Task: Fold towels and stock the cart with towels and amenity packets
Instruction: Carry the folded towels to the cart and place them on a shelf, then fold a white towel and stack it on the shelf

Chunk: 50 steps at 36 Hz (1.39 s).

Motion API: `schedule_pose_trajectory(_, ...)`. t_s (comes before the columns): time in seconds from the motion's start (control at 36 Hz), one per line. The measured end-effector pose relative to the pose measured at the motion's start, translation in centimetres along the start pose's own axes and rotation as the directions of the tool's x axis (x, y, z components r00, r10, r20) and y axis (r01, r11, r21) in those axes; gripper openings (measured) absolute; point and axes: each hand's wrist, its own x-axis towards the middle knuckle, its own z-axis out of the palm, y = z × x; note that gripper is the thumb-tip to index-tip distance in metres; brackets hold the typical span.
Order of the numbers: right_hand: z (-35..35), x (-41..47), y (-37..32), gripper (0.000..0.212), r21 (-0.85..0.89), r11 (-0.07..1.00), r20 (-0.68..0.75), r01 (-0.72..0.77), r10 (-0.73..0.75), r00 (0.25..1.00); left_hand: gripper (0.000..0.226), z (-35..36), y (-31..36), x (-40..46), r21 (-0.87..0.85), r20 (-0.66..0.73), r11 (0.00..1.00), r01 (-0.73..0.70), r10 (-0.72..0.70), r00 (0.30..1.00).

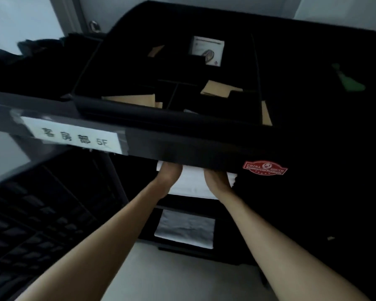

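A black housekeeping cart (182, 144) fills the view. On its middle shelf lies a folded white towel (193, 183). My left hand (168, 175) rests on the towel's left side and my right hand (217, 179) on its right side. The fingers of both hands reach under the cart's top edge and are hidden. Another folded white towel (185, 229) lies on the lower shelf. In the top tray, brown amenity packets (217, 90) sit in black divided compartments, with a white packet (208, 51) further back.
A white label with printed characters (74, 135) and a red sticker (265, 168) are on the cart's front edge. A black slatted crate (30, 224) stands at the left. A green item (350, 79) lies on the dark top right. Pale floor (182, 274) shows below.
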Motion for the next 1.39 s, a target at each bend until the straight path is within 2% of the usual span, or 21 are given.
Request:
schedule_pose_trajectory(0.08, 0.8, -2.7, -1.7, 0.044, 0.257, 0.966, -0.070, -0.004, 0.022, 0.997, 0.042, -0.5, 0.7, -1.7, -0.051, -0.035, 0.995, 0.083, -0.085, 0.996)
schedule_pose_trajectory(0.11, 0.9, -3.6, -2.6, 0.043, 0.315, 0.949, -0.060, -0.015, 0.036, 0.998, 0.041, -0.8, 1.2, -2.5, -0.084, -0.047, 0.992, 0.099, -0.103, 0.994)
schedule_pose_trajectory(0.19, 1.4, -5.3, -4.0, 0.025, 0.432, 0.902, 0.028, 0.019, -0.035, 0.999, 0.018, -1.9, 2.2, -5.5, -0.147, -0.003, 0.987, 0.064, -0.066, 0.998)
schedule_pose_trajectory(0.25, 1.3, -6.4, -5.0, 0.016, 0.476, 0.879, 0.081, 0.036, -0.084, 0.993, 0.015, -2.9, 2.9, -7.3, -0.120, -0.026, 0.992, 0.030, -0.033, 0.999)
schedule_pose_trajectory(0.33, 1.4, -8.0, -5.7, 0.015, 0.508, 0.861, 0.180, 0.011, -0.118, 0.977, 0.021, -5.1, 3.9, -10.3, -0.064, -0.069, 0.998, 0.013, -0.017, 0.997)
schedule_pose_trajectory(0.42, 2.2, -8.9, -6.4, 0.031, 0.505, 0.863, 0.264, 0.006, -0.162, 0.951, 0.019, -7.6, 4.5, -12.9, -0.060, -0.133, 0.998, 0.001, -0.009, 0.991)
schedule_pose_trajectory(0.47, 2.9, -9.8, -7.5, 0.035, 0.470, 0.881, 0.309, 0.049, -0.216, 0.926, 0.022, -9.4, 4.7, -14.6, -0.049, -0.171, 0.999, -0.008, -0.001, 0.985)
schedule_pose_trajectory(0.58, 4.9, -12.5, -11.4, 0.031, 0.453, 0.882, 0.386, 0.132, -0.327, 0.863, 0.029, -12.9, 5.4, -18.1, -0.058, -0.240, 0.998, -0.034, 0.019, 0.971)
schedule_pose_trajectory(0.72, 8.7, -16.7, -17.7, 0.031, 0.500, 0.833, 0.442, 0.235, -0.479, 0.759, 0.027, -18.0, 7.2, -22.6, -0.058, -0.337, 0.989, -0.134, 0.107, 0.935)
schedule_pose_trajectory(0.94, 17.2, -23.1, -26.2, 0.031, 0.570, 0.774, 0.506, 0.277, -0.596, 0.623, 0.025, -28.4, 7.2, -29.4, -0.039, -0.568, 0.951, -0.305, 0.230, 0.790)
schedule_pose_trajectory(1.08, 23.7, -27.4, -30.8, 0.026, 0.590, 0.761, 0.560, 0.269, -0.626, 0.543, 0.021, -36.1, 5.8, -33.6, -0.078, -0.698, 0.929, -0.362, 0.209, 0.685)
schedule_pose_trajectory(1.14, 25.0, -28.1, -31.5, 0.023, 0.612, 0.751, 0.550, 0.248, -0.630, 0.548, 0.023, -38.0, 5.4, -34.8, -0.086, -0.739, 0.926, -0.367, 0.188, 0.647)
schedule_pose_trajectory(1.31, 30.9, -30.1, -34.2, 0.025, 0.696, 0.715, 0.574, 0.063, -0.607, 0.550, 0.026, -44.6, 2.3, -39.0, -0.163, -0.890, 0.881, -0.443, 0.063, 0.452)
schedule_pose_trajectory(1.39, 33.5, -30.5, -35.0, 0.026, 0.710, 0.704, 0.589, -0.005, -0.591, 0.551, 0.024, -46.4, 1.3, -39.9, -0.205, -0.918, 0.862, -0.464, -0.005, 0.396)
